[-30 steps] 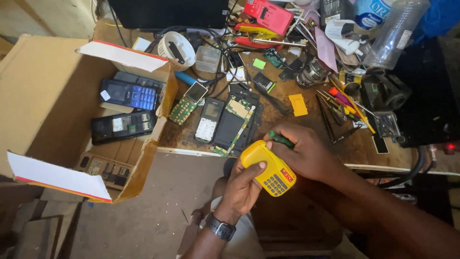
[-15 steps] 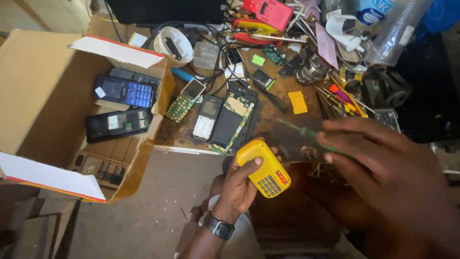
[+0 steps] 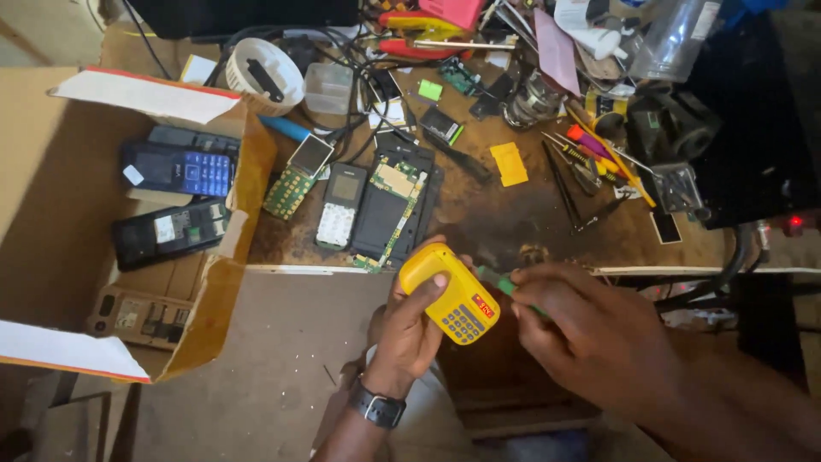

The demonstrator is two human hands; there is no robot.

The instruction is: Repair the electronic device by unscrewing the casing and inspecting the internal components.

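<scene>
left hand [image 3: 409, 329] grips yellow keypad phone [image 3: 451, 293], off the table [image 3: 530, 214] edge, top end up-left, keypad down-right | right hand [image 3: 586, 329] closed on green-handled screwdriver [image 3: 505, 287] | its tip touches phone's right side | wristwatch [image 3: 376, 406] on left wrist
</scene>
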